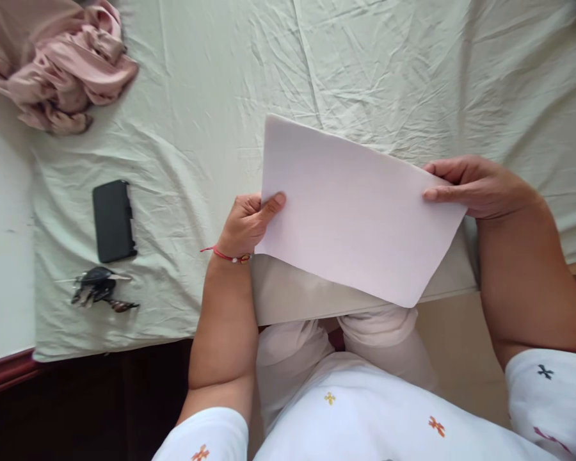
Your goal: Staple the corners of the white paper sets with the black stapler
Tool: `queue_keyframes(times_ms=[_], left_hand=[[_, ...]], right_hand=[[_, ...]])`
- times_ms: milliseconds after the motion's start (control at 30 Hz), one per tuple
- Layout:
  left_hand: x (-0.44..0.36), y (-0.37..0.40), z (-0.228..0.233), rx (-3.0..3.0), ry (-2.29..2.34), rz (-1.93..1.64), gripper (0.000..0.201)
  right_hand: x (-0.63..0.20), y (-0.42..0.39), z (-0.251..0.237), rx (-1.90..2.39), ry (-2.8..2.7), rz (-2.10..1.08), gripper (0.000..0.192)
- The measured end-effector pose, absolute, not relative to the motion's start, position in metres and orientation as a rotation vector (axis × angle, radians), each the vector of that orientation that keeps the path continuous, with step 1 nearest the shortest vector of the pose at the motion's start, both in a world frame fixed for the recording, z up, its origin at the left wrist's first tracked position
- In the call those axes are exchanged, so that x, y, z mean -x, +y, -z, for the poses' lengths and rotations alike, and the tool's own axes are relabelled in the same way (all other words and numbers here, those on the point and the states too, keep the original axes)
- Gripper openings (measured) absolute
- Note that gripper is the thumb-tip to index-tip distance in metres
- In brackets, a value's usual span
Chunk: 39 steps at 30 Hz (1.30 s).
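A white sheet of paper (350, 205) is held up in front of me, tilted so that its right side sits lower. My left hand (249, 221) pinches its left edge, thumb on top and fingers behind. At the upper right edge my right hand (484, 186) grips it, with the thumb across the face and the other fingers partly hidden behind. Whether this is one sheet or a thin stack, I cannot tell. Beneath the paper lies a pale beige flat surface (288, 294), mostly covered by it.
A light green cloth (196, 147) with wrinkles covers the surface around. On the left lie a black phone (112, 221) and a bunch of keys (98, 285). Crumpled pink fabric (77, 64) rests at the upper left. The cloth's near edge drops off at the lower left.
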State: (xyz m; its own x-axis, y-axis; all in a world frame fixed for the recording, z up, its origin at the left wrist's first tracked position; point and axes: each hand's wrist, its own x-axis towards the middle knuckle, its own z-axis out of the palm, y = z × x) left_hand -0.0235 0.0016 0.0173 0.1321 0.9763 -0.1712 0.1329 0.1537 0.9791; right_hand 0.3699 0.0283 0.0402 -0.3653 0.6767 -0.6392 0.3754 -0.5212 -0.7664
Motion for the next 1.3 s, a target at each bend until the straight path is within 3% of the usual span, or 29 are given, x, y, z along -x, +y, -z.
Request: queue_keyframes(times_ms=[367, 700, 1067, 1300], left_hand=[[0.022, 0.005, -0.013, -1.181, 1.252, -0.926, 0.059], [0.048, 0.007, -0.017, -1.15, 1.157, -0.942, 0.033], [0.046, 0.007, -0.014, -1.075, 1.34, -1.057, 0.049], [0.043, 0.008, -0.016, -1.07, 1.342, -1.092, 0.057]], right_hand=[[-0.363, 0.035, -0.028, 1.607, -1.249, -1.725, 0.086], [-0.36, 0.037, -0.02, 1.627, -1.227, -1.561, 0.079], [-0.356, 0.037, -0.023, 1.654, -1.251, -1.558, 0.081], [-0.354, 0.034, -0.025, 1.645, -1.253, -1.533, 0.071]])
